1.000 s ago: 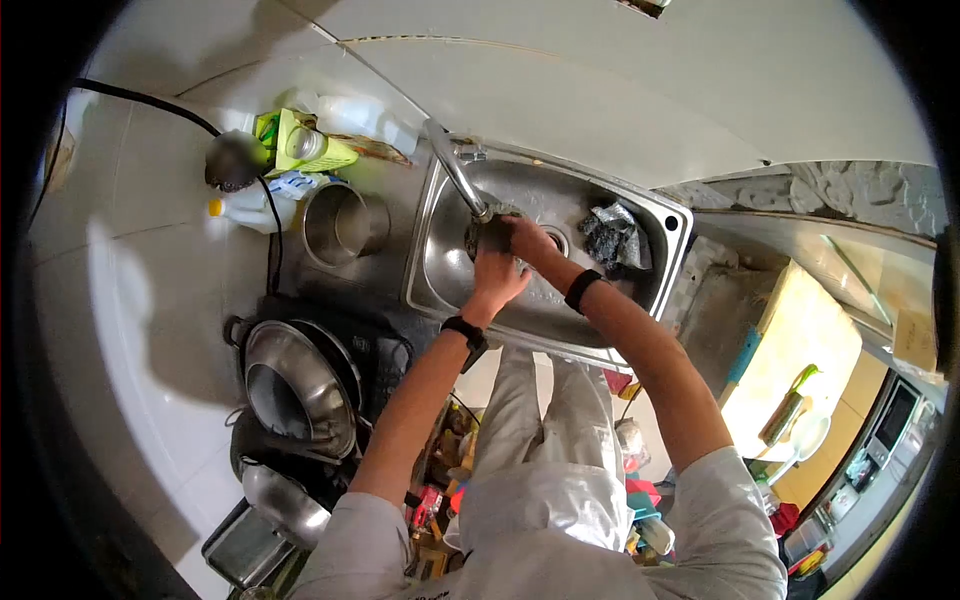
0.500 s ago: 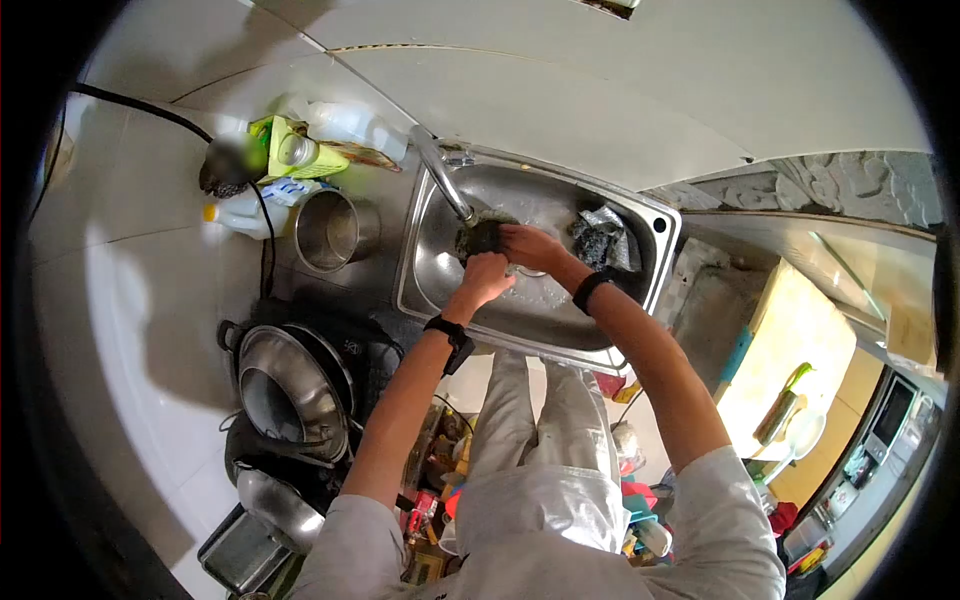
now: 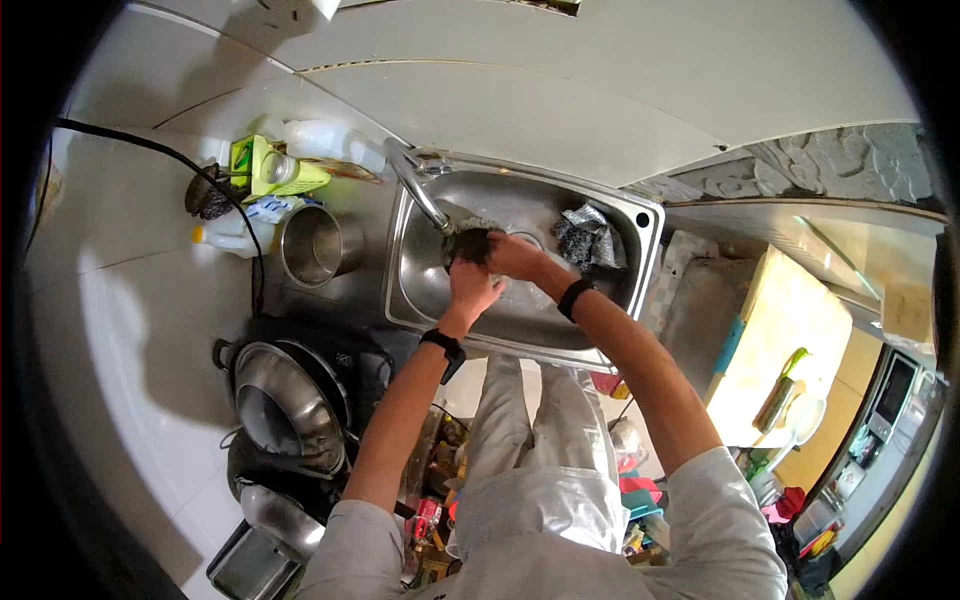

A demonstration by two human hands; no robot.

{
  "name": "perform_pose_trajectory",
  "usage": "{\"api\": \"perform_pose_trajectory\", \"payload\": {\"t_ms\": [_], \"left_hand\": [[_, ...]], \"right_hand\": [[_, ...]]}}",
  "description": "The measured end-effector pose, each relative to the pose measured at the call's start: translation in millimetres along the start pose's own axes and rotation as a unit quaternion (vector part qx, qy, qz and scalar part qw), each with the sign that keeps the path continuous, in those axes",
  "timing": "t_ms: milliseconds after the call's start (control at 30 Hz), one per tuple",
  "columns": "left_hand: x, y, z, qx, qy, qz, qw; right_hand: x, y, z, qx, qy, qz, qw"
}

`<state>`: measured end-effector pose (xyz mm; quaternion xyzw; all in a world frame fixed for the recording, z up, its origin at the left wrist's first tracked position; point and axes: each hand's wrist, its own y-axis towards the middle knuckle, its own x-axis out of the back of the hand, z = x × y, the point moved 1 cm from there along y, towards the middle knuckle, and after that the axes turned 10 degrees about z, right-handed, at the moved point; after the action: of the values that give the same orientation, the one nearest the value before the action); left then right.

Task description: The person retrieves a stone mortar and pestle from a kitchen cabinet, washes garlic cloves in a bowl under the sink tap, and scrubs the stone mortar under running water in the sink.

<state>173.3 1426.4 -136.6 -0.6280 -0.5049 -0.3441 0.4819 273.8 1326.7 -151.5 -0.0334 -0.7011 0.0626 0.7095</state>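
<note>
A dark, roundish clump (image 3: 466, 243), whose kind I cannot make out, is under the faucet spout (image 3: 425, 200) on the left side of the steel sink (image 3: 555, 338). My left hand (image 3: 474, 287) closes on its near side, with the wrist in a black watch. From the right, my right hand (image 3: 514, 257) grips the same clump, its fingers curled over the edge. Water splashes around the clump. A crumpled silver-and-black plastic bag (image 3: 594, 240) lies in the sink's right part, apart from both hands.
Left of the sink stand a steel pot (image 3: 312, 247), a bottle with a yellow cap (image 3: 228, 238) and a green holder (image 3: 285, 175). A wok and metal bowls (image 3: 282, 405) sit nearer on the left. A cutting board (image 3: 785, 340) with a long green vegetable is at the right.
Both hands still grip the dark clump under the spout. My left hand has turned, its fingers now reaching further up along the clump. The whole view has shifted slightly.
</note>
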Motion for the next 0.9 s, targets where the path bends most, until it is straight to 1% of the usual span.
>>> {"api": "perform_pose_trajectory", "payload": {"t_ms": [67,133,167,200,233,267,300,333,367,400,433,467,500,533,567,600,633,667,700,733,767,800,833,867,900], "left_hand": [[-3,3,2,0.001,-0.015,-0.009,1.0],[-2,3,3,-0.026,0.027,0.048,0.998],[-1,2,3,-0.026,0.028,0.049,0.998],[3,3,0,-0.003,0.009,0.132,0.991],[1,3,0,0.021,-0.01,0.214,0.976],[1,2,-1,0.02,-0.009,0.215,0.976],[-4,0,-1,0.013,-0.012,0.186,0.982],[-8,-3,0,0.007,-0.014,0.156,0.988],[-13,-7,1,0.006,-0.014,0.158,0.987],[-12,-9,1,-0.013,0.028,0.108,0.994],[-11,-11,2,-0.033,0.07,0.057,0.995],[-11,-10,4,-0.035,0.07,0.058,0.995],[-6,-10,4,-0.03,0.087,0.094,0.991],[2,-10,4,-0.024,0.104,0.129,0.986],[10,-9,4,-0.023,0.104,0.129,0.986],[22,-9,1,-0.019,0.116,0.158,0.98],[24,-12,1,-0.015,0.127,0.188,0.974],[16,-14,6,-0.016,0.126,0.19,0.974],[2,-16,14,-0.046,0.178,0.111,0.977],[1,-16,15,-0.075,0.228,0.031,0.97],[-3,-14,16,-0.076,0.228,0.031,0.97],[2,-8,14,-0.046,0.246,0.093,0.964],[6,-4,13,-0.016,0.262,0.156,0.952],[12,-3,11,-0.016,0.261,0.158,0.952],[16,-2,10,-0.059,0.168,0.08,0.981]], "right_hand": [[11,-12,-2,0.011,-0.016,0.013,1.0],[13,-18,-4,0.023,-0.029,0.023,0.999],[15,-19,-7,0.038,-0.043,-0.035,0.998],[13,-19,-10,0.052,-0.058,-0.092,0.993],[4,-16,-14,0.051,-0.058,-0.093,0.993],[-7,-11,-16,0.064,-0.063,-0.071,0.993],[-9,-9,-17,0.075,-0.069,-0.048,0.994],[-10,-7,-16,0.073,-0.067,-0.048,0.994],[-13,-5,-15,0.062,-0.089,-0.002,0.994],[-13,-3,-15,0.05,-0.111,0.044,0.992],[-11,-1,-11,0.049,-0.109,0.044,0.992],[-10,1,-5,0.03,-0.115,0.081,0.99],[-11,0,0,0.013,-0.121,0.117,0.986],[-17,-1,2,0.014,-0.12,0.117,0.986],[-22,0,4,-0.007,-0.115,0.05,0.992],[-26,-2,7,-0.029,-0.107,-0.016,0.994],[-9,-6,8,-0.03,-0.104,-0.015,0.994],[9,-12,6,-0.04,-0.095,-0.05,0.993],[24,-15,5,-0.05,-0.088,-0.086,0.991],[17,-16,9,-0.051,-0.088,-0.086,0.991],[9,-16,13,-0.06,-0.065,-0.029,0.996],[9,-16,15,-0.069,-0.04,0.029,0.996],[9,-19,16,-0.069,-0.04,0.03,0.996],[10,-22,18,-0.079,-0.017,-0.011,0.997],[10,-24,19,-0.088,0.004,-0.051,0.995]]}}
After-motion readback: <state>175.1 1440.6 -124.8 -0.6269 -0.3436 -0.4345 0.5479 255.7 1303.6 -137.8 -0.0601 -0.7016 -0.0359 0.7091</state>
